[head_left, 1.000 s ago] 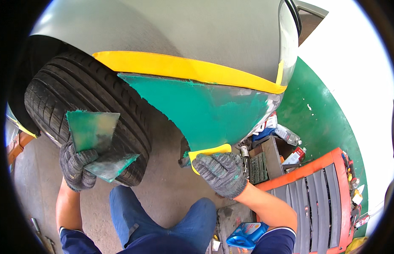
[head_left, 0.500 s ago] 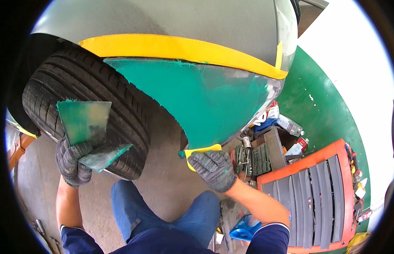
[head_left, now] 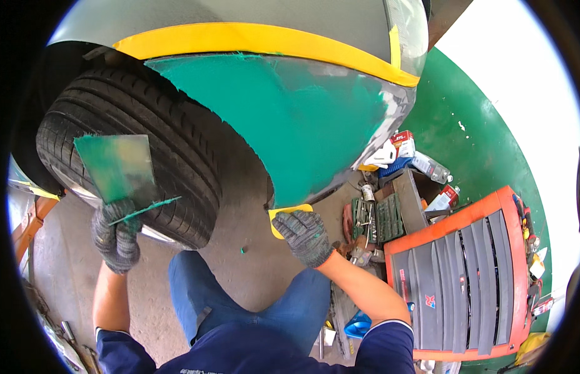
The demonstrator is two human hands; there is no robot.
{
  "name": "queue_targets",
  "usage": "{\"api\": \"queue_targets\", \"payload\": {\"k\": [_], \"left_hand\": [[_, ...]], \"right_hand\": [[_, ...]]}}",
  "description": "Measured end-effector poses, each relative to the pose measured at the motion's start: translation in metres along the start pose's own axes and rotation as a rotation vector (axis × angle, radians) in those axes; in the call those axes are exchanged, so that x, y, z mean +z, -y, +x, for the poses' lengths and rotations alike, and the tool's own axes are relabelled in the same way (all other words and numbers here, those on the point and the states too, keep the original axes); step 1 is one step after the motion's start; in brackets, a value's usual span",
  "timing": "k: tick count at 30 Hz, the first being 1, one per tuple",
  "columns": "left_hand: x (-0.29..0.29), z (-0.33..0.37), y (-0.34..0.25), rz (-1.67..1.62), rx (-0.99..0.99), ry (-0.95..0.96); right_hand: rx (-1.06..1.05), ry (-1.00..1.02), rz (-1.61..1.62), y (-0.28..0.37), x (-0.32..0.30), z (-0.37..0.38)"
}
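Note:
My left hand (head_left: 115, 240), in a grey knit glove, grips a clear plate (head_left: 118, 165) smeared with green filler. A second flat piece (head_left: 145, 210) with a green edge sticks out of the same hand, seen almost edge-on. In my gloved right hand (head_left: 302, 235) is a yellow spreader (head_left: 279, 225), its upper edge at the lowest tip of the car bumper corner. Smooth green filler (head_left: 290, 124) covers most of that corner, with bare sanded patches toward its right end. Yellow masking tape (head_left: 252, 38) runs along the top of the filler.
A car tyre (head_left: 128, 149) stands behind my left hand. To the right are a socket set case (head_left: 386, 218), bottles, boxes and a red cart (head_left: 452, 280) with a dark slatted top. A small green blob (head_left: 243, 250) lies on the grey floor between my knees and the tyre.
The green lump at the bumper's lower tip has come off, and a blob now shows on the floor. My left hand has turned the second piece edge-on. The whole view has shifted slightly.

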State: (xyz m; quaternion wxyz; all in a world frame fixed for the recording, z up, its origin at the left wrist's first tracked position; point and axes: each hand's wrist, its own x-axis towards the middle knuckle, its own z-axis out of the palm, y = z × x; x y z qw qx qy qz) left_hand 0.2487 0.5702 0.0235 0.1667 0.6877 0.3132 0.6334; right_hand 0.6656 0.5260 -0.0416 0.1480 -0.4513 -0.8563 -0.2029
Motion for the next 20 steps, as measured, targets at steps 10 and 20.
{"api": "queue_targets", "payload": {"k": [10, 20], "left_hand": [[0.084, -0.083, -0.065, -0.719, -0.540, 0.264], [0.105, -0.053, -0.082, -0.639, -0.401, 0.568]], "right_hand": [[0.749, -0.645, 1.354, 0.042, -0.101, 0.023], [0.413, -0.618, 1.833, 0.068, -0.140, 0.043]]}}
